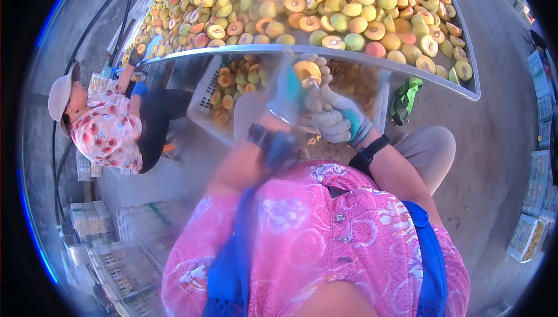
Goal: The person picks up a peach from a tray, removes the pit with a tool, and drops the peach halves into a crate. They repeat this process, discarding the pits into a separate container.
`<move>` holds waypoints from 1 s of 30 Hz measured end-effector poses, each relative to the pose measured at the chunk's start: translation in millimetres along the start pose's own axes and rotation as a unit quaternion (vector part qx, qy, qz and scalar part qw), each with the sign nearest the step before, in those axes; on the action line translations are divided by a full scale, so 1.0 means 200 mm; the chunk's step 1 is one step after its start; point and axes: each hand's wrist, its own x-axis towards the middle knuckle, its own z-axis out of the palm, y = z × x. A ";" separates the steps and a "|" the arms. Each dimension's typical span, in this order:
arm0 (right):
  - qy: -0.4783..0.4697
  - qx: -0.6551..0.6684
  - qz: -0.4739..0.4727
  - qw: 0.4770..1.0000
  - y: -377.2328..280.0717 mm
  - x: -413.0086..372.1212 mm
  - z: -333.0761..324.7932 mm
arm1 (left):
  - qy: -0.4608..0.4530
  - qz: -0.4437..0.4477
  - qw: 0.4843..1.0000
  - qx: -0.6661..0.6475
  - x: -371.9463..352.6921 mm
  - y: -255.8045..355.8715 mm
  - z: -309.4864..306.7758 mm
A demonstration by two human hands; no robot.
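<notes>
Both hands meet below the tray's (372,61) near edge: right hand (336,118) grips 1 halved fruit (307,71); left hand (285,93) blurred, grip unclear.

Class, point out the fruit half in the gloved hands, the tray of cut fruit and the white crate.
Fruit half (307,71): head view, its cut orange face.
Tray (349,53): head view, its metal front rim.
Crate (203,99): head view, its slotted side wall.
</notes>
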 end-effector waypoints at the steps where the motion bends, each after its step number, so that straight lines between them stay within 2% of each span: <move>1: 0.010 -0.003 0.010 1.000 0.00 -0.01 0.01 | 0.004 -0.006 0.998 -0.056 0.01 0.01 -0.03; 2: 0.010 0.000 0.013 1.000 0.01 -0.01 0.00 | 0.007 -0.010 0.994 -0.111 0.02 0.03 -0.06; 3: 0.022 -0.020 -0.022 0.999 0.02 -0.02 0.00 | 0.015 0.096 0.992 -0.076 0.02 0.05 -0.08; 5: 0.028 -0.045 -0.061 0.997 0.01 -0.04 0.01 | 0.025 0.072 0.979 -0.190 0.01 0.24 -0.22; 6: 0.040 -0.029 -0.073 0.996 0.00 -0.05 0.02 | 0.125 0.172 0.977 0.003 0.04 0.32 -0.30; 8: 0.050 -0.015 -0.088 0.995 -0.02 -0.06 0.01 | 0.181 0.246 0.921 0.243 0.05 0.47 -0.37; 9: 0.058 -0.024 -0.102 0.993 -0.02 -0.06 -0.02 | 0.180 0.247 0.920 0.244 0.09 0.48 -0.37; 10: 0.066 -0.034 -0.116 0.990 -0.02 -0.05 -0.03 | 0.184 0.296 0.826 0.444 0.17 0.50 -0.39; 11: 0.066 -0.035 -0.116 0.990 -0.02 -0.04 -0.02 | 0.179 0.328 0.689 0.621 0.23 0.53 -0.38; 12: 0.094 -0.048 -0.116 0.988 -0.03 -0.03 -0.02 | 0.178 0.331 0.690 0.619 0.30 0.52 -0.35; 14: 0.124 -0.067 -0.119 0.983 -0.03 -0.02 0.00 | 0.076 0.316 0.635 0.701 0.47 0.46 -0.23; 15: 0.143 -0.082 -0.123 0.979 -0.03 -0.02 0.01 | 0.072 0.321 0.636 0.698 0.57 0.43 -0.19; 17: 0.174 -0.112 -0.128 0.970 -0.04 -0.02 0.04 | 0.037 0.316 0.517 0.794 0.74 0.35 -0.17; 18: 0.175 -0.117 -0.132 0.969 -0.05 -0.02 0.04 | 0.034 0.322 0.518 0.792 0.80 0.34 -0.16; 20: 0.166 -0.094 -0.118 0.975 -0.06 -0.04 -0.01 | 0.012 0.265 0.425 0.865 0.84 0.31 -0.11; 22: 0.163 -0.094 -0.127 0.974 -0.06 -0.06 -0.01 | 0.007 0.243 0.414 0.877 0.83 0.33 -0.07; 25: 0.214 -0.130 -0.145 0.957 -0.06 -0.05 0.01 | 0.048 0.188 0.382 0.904 0.73 0.36 -0.06; 27: 0.198 -0.133 -0.157 0.958 -0.08 -0.04 0.01 | 0.027 0.167 0.505 0.847 0.67 0.39 -0.08; 28: 0.196 -0.132 -0.158 0.959 -0.08 -0.04 0.02 | 0.027 0.167 0.503 0.848 0.66 0.37 -0.10; 30: 0.194 -0.166 -0.169 0.952 -0.09 -0.03 0.04 | 0.062 0.235 0.615 0.750 0.63 0.33 -0.13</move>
